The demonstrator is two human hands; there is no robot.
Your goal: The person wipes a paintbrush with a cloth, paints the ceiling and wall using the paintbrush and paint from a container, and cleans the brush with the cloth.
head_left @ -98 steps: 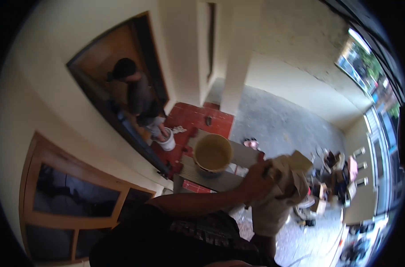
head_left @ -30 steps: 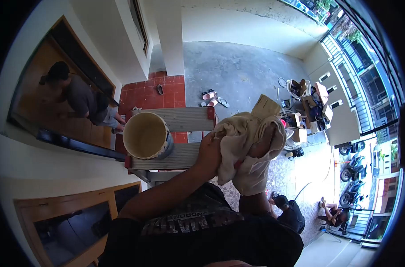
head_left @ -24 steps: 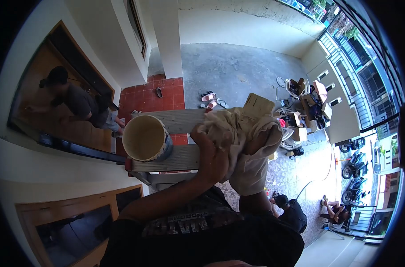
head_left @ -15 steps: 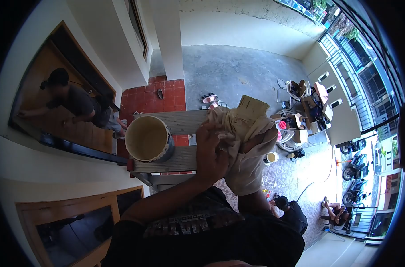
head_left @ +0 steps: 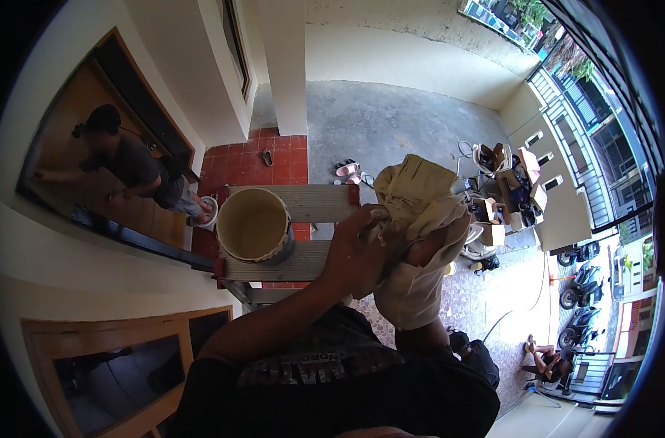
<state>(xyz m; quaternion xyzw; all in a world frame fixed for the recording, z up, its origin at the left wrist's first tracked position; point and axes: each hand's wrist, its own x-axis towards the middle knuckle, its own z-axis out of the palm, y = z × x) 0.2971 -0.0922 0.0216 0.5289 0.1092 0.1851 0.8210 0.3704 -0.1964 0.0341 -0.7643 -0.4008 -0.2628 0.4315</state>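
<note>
A large beige cloth (head_left: pixel 416 182) hangs bunched in front of my chest. My left hand (head_left: pixel 358 252) closes its fingers on the near-left folds of it. Draped over my right wrist and forearm, the same cloth hides most of my right hand (head_left: pixel 424 250); a bit of skin shows among the folds, but its fingers do not show clearly. To the left of my left hand stands a round bucket (head_left: pixel 255 225), pale inside with a whitish crust on its rim. It rests across the grey ribbed steps (head_left: pixel 321 201) of a ladder.
Left, a person (head_left: pixel 131 157) stands by a wooden door. Below right are a person in black (head_left: pixel 478 361) and a seated person (head_left: pixel 548 363). Boxes of gear (head_left: pixel 511 182), pink sandals (head_left: pixel 349 169), parked motorbikes (head_left: pixel 582 285) and a white pillar (head_left: pixel 285 66) are around.
My hands and the cloth have shifted slightly to the right, away from the bucket. The cloth's upper part is more spread. The view has shifted a little.
</note>
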